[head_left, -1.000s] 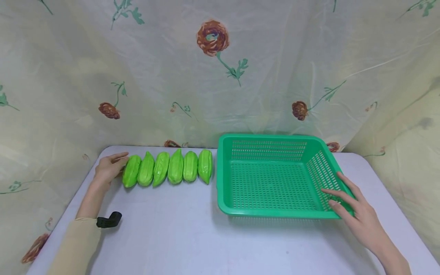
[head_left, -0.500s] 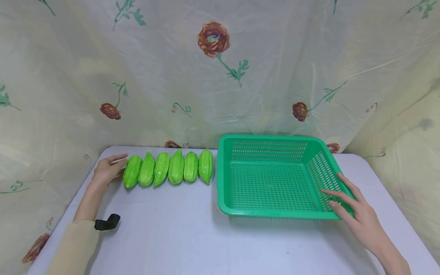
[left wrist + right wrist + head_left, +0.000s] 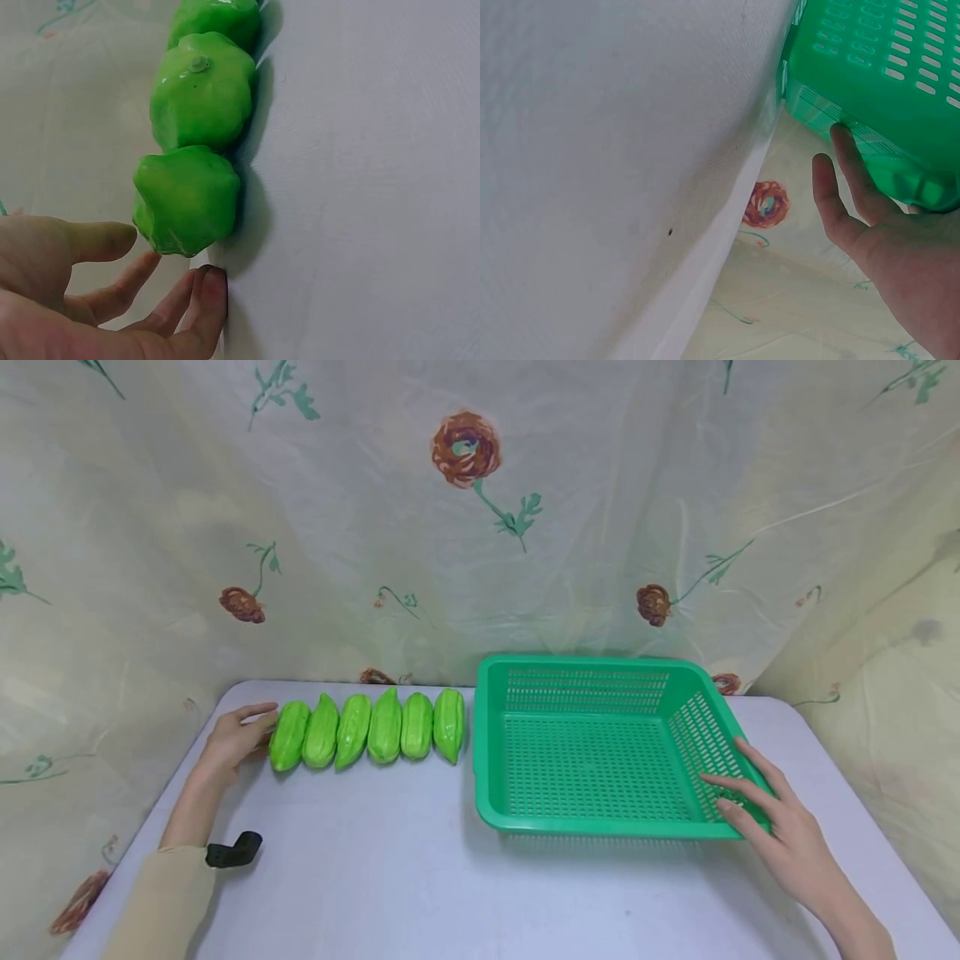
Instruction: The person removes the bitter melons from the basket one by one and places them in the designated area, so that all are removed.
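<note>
Several green ridged gourds, like bitter melons, lie side by side in a row at the back left of the table. My left hand is beside the leftmost gourd, its fingers loosely bent. In the left wrist view, the fingertips come up to that gourd, and one seems to touch its side; nothing is held. My right hand rests at the front right corner of a green perforated basket, fingers spread and mostly straight. In the right wrist view, two fingers extend along the basket's outside.
A white-covered table carries everything. Floral cloth hangs close behind and at both sides. The basket stands at the back right, just right of the last gourd. A black strap mount is on the left wrist.
The left hand's fingertips have shifted very slightly down beside the leftmost gourd. Right hand, basket and gourds stay in place; the head view has tilted a little.
</note>
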`<state>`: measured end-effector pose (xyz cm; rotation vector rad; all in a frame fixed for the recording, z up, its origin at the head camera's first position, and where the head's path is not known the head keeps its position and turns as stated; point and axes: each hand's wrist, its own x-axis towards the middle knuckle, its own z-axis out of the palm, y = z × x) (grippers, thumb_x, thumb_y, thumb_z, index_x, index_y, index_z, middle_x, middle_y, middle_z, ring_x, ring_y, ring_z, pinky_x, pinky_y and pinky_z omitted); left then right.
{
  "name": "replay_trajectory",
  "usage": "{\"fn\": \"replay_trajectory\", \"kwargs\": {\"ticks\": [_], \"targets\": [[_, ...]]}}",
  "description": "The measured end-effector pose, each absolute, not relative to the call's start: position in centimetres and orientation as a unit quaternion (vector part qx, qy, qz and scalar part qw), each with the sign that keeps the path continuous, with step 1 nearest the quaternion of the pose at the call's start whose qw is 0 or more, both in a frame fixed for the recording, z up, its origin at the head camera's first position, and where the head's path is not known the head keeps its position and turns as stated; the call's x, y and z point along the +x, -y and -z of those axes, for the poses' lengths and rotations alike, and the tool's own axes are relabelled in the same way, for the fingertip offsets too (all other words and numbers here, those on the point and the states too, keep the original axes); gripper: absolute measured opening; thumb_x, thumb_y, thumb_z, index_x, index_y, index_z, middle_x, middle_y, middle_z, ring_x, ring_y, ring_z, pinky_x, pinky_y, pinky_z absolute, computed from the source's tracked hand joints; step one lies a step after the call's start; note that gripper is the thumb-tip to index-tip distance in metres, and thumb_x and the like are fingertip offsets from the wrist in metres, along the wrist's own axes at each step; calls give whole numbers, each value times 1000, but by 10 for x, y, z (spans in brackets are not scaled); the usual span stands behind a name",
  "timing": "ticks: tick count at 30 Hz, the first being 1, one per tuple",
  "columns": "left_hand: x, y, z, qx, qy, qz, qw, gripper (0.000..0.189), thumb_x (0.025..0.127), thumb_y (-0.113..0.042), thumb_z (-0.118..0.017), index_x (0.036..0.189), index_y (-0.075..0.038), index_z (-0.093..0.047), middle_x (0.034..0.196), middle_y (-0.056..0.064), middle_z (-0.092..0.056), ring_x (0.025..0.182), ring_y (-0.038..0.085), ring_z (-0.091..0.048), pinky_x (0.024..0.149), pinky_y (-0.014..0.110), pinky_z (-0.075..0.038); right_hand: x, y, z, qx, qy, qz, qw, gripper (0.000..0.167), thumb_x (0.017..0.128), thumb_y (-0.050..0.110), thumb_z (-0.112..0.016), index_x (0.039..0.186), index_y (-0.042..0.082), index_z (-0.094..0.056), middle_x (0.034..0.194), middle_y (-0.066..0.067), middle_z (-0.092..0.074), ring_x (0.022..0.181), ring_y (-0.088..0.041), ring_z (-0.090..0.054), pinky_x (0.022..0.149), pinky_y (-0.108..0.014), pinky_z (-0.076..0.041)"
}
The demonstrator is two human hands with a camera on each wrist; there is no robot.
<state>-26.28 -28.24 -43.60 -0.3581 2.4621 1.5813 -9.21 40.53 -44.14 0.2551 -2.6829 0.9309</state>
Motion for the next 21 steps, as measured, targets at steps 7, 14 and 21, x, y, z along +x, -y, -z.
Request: {"fn": "replay_trajectory", "kwargs": {"ticks": [7,14,21], "targets": [[-260,280,433,-103,-836,-530,99,64,116,-36,-41,167,2,-32,165,35,-41,85,-10,-60,78,14,-57,-93,-406,443,87,931,-323,148,32,108,17,-64,139,18,-73,180,5,-24,155,20,-14,105,-88,-30],[-259,276,430,-114,-847,-512,91,61,116,-36,-43,167,-2,-35,166,34,-41,94,0,-64,77,15,-58,-94,-406,442,88,930,-324,146,32,108,16,-63,139,18,-72,181,5,-23,156,19,-13,106,-88,-30],[-254,274,426,-109,-886,-449,50,58,116,-36,-43,165,-6,-40,166,34,-40,135,46,-56,103,45,-57,-93,-406,442,86,932,-321,144,32,108,17,-63,139,19,-73,181,6,-23,156,20,-13,104,-86,-32]]}}
